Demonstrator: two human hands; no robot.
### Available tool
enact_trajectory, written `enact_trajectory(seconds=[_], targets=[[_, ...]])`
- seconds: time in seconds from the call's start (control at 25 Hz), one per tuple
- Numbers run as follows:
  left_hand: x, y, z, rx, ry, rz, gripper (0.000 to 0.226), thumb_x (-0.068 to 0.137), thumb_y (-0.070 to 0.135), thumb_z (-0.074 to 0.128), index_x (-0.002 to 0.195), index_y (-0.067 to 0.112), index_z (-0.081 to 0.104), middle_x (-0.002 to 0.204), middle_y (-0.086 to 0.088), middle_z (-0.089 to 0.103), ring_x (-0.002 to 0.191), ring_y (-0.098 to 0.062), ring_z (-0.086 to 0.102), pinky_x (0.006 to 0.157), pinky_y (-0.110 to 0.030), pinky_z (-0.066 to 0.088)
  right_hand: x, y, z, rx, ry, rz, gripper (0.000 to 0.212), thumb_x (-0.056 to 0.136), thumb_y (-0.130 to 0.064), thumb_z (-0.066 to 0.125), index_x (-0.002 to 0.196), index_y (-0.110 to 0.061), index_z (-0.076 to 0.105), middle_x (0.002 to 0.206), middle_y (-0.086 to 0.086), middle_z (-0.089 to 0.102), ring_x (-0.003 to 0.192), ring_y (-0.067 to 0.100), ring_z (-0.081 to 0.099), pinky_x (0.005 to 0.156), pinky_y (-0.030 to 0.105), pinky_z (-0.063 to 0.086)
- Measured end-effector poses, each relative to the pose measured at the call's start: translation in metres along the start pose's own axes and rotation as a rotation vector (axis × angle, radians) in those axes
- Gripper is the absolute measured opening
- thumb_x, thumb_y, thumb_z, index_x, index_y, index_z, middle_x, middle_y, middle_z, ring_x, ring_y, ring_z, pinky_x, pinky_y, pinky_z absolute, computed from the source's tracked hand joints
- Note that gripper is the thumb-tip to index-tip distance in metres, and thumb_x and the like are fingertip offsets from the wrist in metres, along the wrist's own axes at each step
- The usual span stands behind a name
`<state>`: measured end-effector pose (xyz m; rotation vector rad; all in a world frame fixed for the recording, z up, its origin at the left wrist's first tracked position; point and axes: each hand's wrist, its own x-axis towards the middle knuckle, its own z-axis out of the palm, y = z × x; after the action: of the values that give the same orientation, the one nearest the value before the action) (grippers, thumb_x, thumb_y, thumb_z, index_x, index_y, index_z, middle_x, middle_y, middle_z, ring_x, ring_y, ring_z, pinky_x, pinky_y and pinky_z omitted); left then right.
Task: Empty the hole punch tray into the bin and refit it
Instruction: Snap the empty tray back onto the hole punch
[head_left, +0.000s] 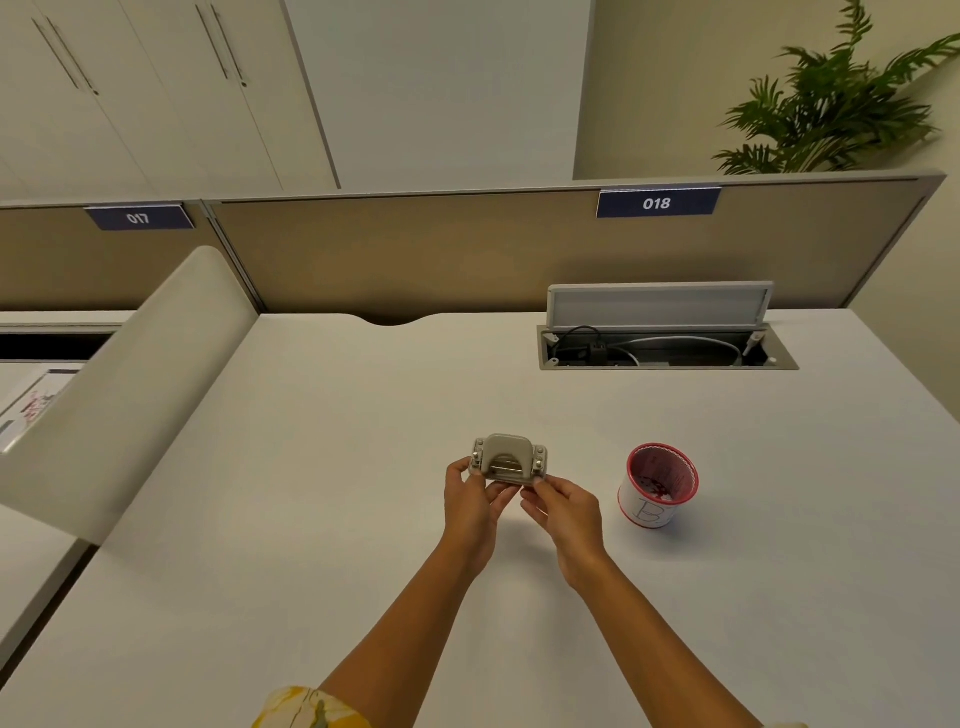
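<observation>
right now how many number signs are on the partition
2. Sign 017 sits at the left end of the partition, near the top edge; sign 018 sits to the right, above the open cable box. Others may lie outside the view.

Two bare forearms, left sleeve (311, 709) yellow with pale pattern, hands without rings
</observation>
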<state>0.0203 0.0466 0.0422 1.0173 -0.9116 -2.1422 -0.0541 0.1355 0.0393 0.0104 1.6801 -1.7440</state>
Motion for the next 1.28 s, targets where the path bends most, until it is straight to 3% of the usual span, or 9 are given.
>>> enact_trajectory(seconds=[0.28,0.52,0.72,0.88,1.04,1.28], targets=[[-0.003,-0.002,-0.002,0.072,-0.025,0.029,0.028,0.103,0.009,0.048,0.131,0.008,0.044,0.119,-0.022,0.069,0.108,-0.031,0.071,0.096,-0.042,0.056,-0.003,-0.004,0.001,-0.007,0.094,-0.017,0.030,0.092,-0.012,0.064,0.121,-0.005,0.067,0.104,0.011,0.075,0.084,0.019,0.075,0.086,0.034,0.060],[-0.008,-0.005,-0.003,0.073,-0.054,0.038,0.026,0.103,0.011,0.048,0.129,0.008,0.044,0.121,-0.022,0.068,0.108,-0.030,0.071,0.093,-0.037,0.059,-0.002,-0.005,0.000,-0.093,0.179,-0.039,0.028,0.088,-0.013,0.069,0.115,-0.007,0.070,0.088,0.005,0.075,0.075,0.013,0.074,0.071,0.023,0.059],[-0.010,-0.003,-0.004,0.087,-0.068,0.052,0.025,0.101,0.010,0.053,0.125,0.006,0.048,0.118,-0.021,0.070,0.105,-0.028,0.072,0.091,-0.036,0.059,0.002,-0.003,-0.003,-0.064,0.091,0.033,0.027,0.093,-0.012,0.062,0.119,-0.008,0.065,0.098,0.006,0.073,0.089,0.017,0.071,0.091,0.035,0.058],[-0.011,-0.001,-0.007,0.051,-0.092,0.050,0.030,0.094,0.003,0.063,0.121,0.002,0.050,0.113,-0.025,0.072,0.105,-0.031,0.072,0.092,-0.035,0.059,0.002,-0.002,-0.003,-0.018,0.007,0.018,0.039,0.088,-0.006,0.067,0.125,-0.009,0.055,0.113,0.008,0.067,0.100,0.022,0.067,0.095,0.034,0.054],[-0.013,-0.005,-0.007,0.024,-0.117,0.049,0.027,0.092,-0.002,0.063,0.117,0.002,0.051,0.108,-0.025,0.074,0.103,-0.031,0.073,0.088,-0.031,0.060,0.003,0.000,0.003,-0.010,0.079,0.001,0.049,0.084,-0.004,0.072,0.128,-0.009,0.051,0.116,0.011,0.067,0.104,0.027,0.067,0.096,0.038,0.055],[-0.010,-0.008,-0.007,0.043,-0.046,0.055,0.024,0.094,-0.001,0.061,0.116,0.003,0.053,0.103,-0.020,0.076,0.099,-0.029,0.075,0.083,-0.028,0.062,0.005,-0.003,0.006,-0.142,0.157,-0.037,0.045,0.079,-0.007,0.077,0.118,-0.012,0.055,0.110,0.010,0.069,0.099,0.027,0.068,0.094,0.040,0.056]])
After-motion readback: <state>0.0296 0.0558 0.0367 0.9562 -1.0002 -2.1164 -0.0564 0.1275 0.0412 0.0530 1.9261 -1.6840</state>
